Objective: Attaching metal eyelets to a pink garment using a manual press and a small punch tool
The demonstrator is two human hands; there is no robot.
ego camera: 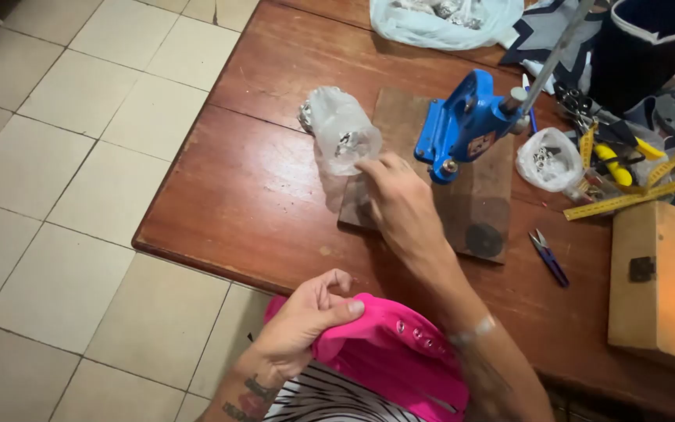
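The pink garment (pixel 388 355), with a row of small metal snaps already set along one edge, lies bunched in the person's lap at the near edge of the wooden table (pixel 251 187).

Head view: the left hand (pixel 302 320) grips a fold of the pink fabric, thumb pressed on top and fingers curled under. The right hand (pixel 400 203) is stretched out over the table, fingers bent and reaching into the mouth of a clear plastic bag (pixel 343 133) of small metal parts that lies on its side; the fingertips sit at the bag's opening, and I cannot tell whether they already pinch a piece. Just right of that hand stands a blue hand press (pixel 466 125) bolted to a dark wooden board (pixel 462 195), its lever raised toward the upper right. Further right are a second small bag of metal pieces (pixel 550 160), yellow measuring tape (pixel 634 195), blue thread snips (pixel 548 256) and a wooden box (pixel 658 281).

The step in hand looks like fetching a snap part from the bag. The next move would seem to call for a fine pinch on one small piece, seating it in the press die, and bringing the fabric edge up from the lap under the press.
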